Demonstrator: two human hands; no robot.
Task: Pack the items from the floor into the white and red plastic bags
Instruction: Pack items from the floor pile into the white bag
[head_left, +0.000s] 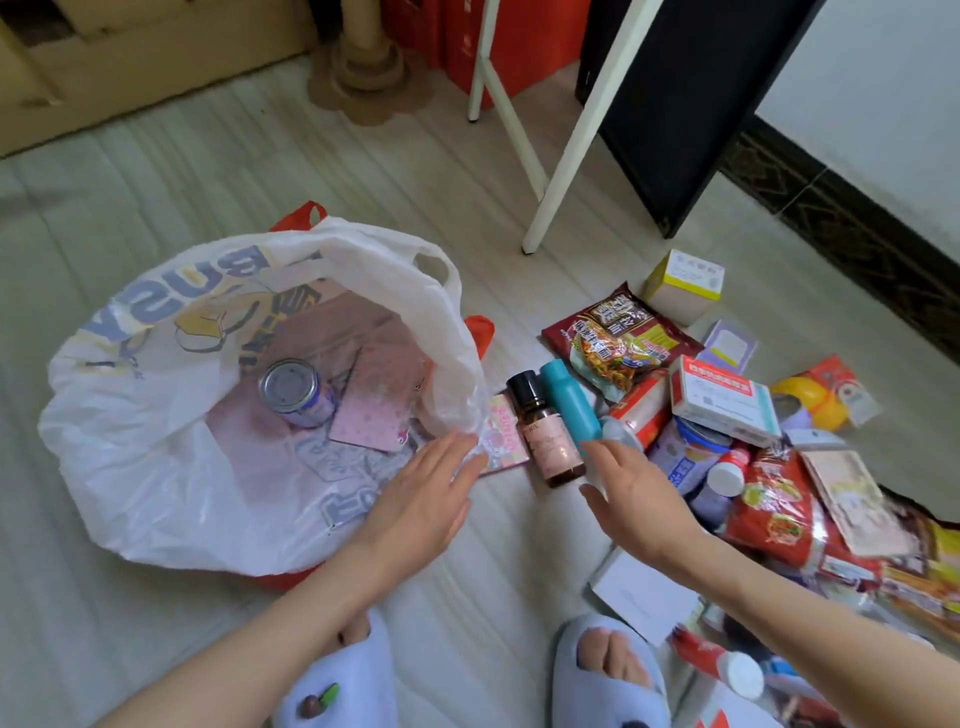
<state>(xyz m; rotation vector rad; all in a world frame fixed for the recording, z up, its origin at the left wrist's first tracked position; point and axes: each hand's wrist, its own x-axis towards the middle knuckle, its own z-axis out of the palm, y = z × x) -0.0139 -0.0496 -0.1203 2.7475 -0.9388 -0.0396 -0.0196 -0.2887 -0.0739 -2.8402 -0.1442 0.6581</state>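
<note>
Slippers (613, 670): nearest the lens, both on my feet, floor between them.
Left hand (426, 499): fingers straight, holding nothing, tips at the white bag's (156, 467) rim.
Right hand (631, 493): relaxed, grasping nothing, just beside the teal bottle (569, 405) and brown bottle (545, 436).
Bag contents: can (293, 387) and pink card (374, 405) already inside; red bag (306, 213) underneath.
Pile (753, 441): packets and boxes unpacked on the floor, right.
Step, as judged: reaching for the next item.
Next move: pinch one bottle, lift it, lower it through the held-open mouth.

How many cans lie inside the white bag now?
1: a can lies in the white bag, beside a pink card. Others may be hidden.
</note>
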